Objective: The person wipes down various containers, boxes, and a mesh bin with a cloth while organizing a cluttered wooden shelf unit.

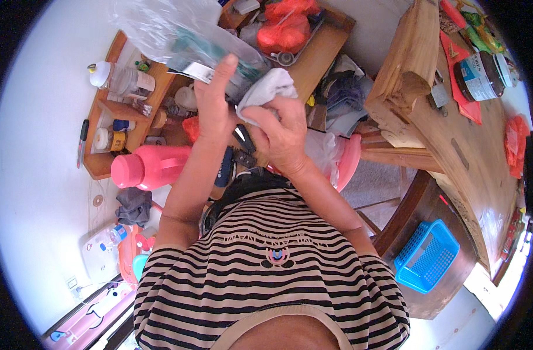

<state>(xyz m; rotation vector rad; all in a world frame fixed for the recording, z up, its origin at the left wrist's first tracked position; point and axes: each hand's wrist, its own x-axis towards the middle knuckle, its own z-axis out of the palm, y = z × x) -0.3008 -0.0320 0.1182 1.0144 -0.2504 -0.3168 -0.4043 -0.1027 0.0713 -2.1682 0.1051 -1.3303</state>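
Observation:
My left hand (pixel 216 103) is raised with its thumb over the near edge of a clear plastic package (pixel 218 48). The package shows blurred teal-green parts and a white label (pixel 195 71), and loose clear film spreads from its far left end. A folded whitish cloth (pixel 268 89) is pinched in my right hand (pixel 284 129), and it lies against the package's right end. The fingers of my left hand are mostly hidden behind the package. Below both hands are a black remote control (pixel 244 158) and a black-and-silver object (pixel 244 138).
A pink bottle (pixel 161 164) stands by my left forearm, near a wooden shelf (pixel 139 107) of jars. Red plastic bags (pixel 284 30) fill a tray ahead. On the right are a thick wooden tabletop (pixel 454 131), a brown jar (pixel 478 75) and a blue basket (pixel 428 256).

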